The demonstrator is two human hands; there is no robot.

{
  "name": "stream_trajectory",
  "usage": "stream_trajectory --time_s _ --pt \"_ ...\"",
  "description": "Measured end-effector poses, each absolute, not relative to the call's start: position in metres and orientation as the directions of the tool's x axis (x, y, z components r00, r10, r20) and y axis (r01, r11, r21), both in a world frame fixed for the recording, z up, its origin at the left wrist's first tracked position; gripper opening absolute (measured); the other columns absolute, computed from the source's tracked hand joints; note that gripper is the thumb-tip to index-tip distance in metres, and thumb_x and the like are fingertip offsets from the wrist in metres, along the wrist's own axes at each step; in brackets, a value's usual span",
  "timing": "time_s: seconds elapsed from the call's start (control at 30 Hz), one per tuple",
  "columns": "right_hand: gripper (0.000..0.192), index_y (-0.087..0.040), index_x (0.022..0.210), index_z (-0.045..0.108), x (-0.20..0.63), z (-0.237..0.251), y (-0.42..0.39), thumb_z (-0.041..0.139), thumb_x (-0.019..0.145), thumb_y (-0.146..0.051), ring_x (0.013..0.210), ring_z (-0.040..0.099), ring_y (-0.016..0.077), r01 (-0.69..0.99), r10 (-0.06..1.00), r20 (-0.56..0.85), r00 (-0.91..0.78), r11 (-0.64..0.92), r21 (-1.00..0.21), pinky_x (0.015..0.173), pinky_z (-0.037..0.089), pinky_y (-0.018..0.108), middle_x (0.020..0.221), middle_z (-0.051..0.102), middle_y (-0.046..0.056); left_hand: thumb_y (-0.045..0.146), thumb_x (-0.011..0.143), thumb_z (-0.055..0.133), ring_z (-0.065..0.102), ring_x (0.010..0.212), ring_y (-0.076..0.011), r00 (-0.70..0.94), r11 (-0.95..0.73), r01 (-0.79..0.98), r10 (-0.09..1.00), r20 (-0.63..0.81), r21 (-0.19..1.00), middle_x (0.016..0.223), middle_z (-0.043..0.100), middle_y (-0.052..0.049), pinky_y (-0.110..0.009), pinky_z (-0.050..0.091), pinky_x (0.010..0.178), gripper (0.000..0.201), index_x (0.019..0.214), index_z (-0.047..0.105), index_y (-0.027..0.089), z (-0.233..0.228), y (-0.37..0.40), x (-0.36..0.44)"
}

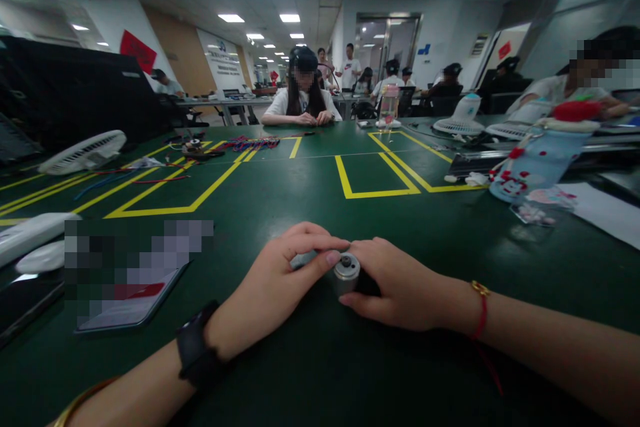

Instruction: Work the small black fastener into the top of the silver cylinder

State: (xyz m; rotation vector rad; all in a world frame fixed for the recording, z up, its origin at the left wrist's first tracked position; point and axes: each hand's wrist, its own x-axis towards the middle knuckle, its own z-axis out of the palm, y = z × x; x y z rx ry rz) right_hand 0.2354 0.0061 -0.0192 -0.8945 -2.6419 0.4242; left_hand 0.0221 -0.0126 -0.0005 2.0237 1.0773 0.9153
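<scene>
A small silver cylindrical motor (347, 271) with a short shaft on its face sits between both hands, low on the green table (310, 200). My right hand (400, 287) wraps around its dark rear part. My left hand (280, 277) rests beside it, thumb and forefinger touching the silver end. A black watch sits on my left wrist and a red cord bracelet on my right.
A phone (130, 300) lies at the left, with white fan parts (83, 152) and coloured wires (250, 143) farther back. A decorated bottle (540, 163) and paper (605, 210) stand at the right. Yellow tape marks boxes. A person sits across the table.
</scene>
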Motion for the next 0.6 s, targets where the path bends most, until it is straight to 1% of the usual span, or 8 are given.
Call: stream_trajectory --time_s 0.13,0.33,0.47,0.6 --pt "0.026 -0.017 0.097 0.056 0.2350 -0.0192 0.0062 0.064 0.082 -0.037 0.079 0.052 0.0195 0.541 0.632 0.205 -0.747 0.758 -0.365 0.072 0.039 0.034 0.093 0.062 0.006 0.024 0.094 0.054 0.060 0.101 -0.0168 0.415 -0.431 0.419 0.874 0.254 0.799 0.106 0.065 -0.001 -0.031 0.045 0.091 0.020 0.105 0.070 0.025 -0.0023 -0.0095 0.0196" --pt "0.027 -0.017 0.097 0.055 0.2358 -0.0179 0.0054 0.064 0.082 -0.038 0.078 0.050 0.0191 0.539 0.626 0.208 -0.752 0.764 -0.354 0.071 0.038 0.033 0.093 0.061 0.006 0.028 0.096 0.051 0.061 0.102 -0.0187 0.463 -0.360 0.389 0.872 0.158 0.848 0.109 0.067 -0.002 -0.033 0.046 0.090 0.022 0.109 0.068 0.024 -0.0021 -0.0072 0.0190" --pt "0.027 -0.017 0.094 0.055 0.2360 -0.0178 0.0054 0.064 0.082 -0.039 0.075 0.050 0.0187 0.561 0.643 0.195 -0.740 0.752 -0.346 0.068 0.037 0.033 0.089 0.060 0.006 0.025 0.094 0.052 0.059 0.104 -0.0195 0.515 -0.397 0.346 0.838 0.181 0.850 0.110 0.065 -0.004 -0.033 0.045 0.094 0.022 0.108 0.069 0.024 -0.0002 -0.0108 0.0199" --pt "0.025 -0.017 0.092 0.055 0.2351 -0.0170 0.0057 0.064 0.083 -0.038 0.074 0.049 0.0182 0.559 0.638 0.190 -0.746 0.755 -0.344 0.068 0.036 0.032 0.089 0.059 0.005 0.021 0.093 0.053 0.059 0.103 -0.0198 0.508 -0.416 0.330 0.835 0.212 0.847 0.108 0.064 -0.004 -0.034 0.044 0.094 0.021 0.104 0.070 0.024 0.0007 -0.0121 0.0202"
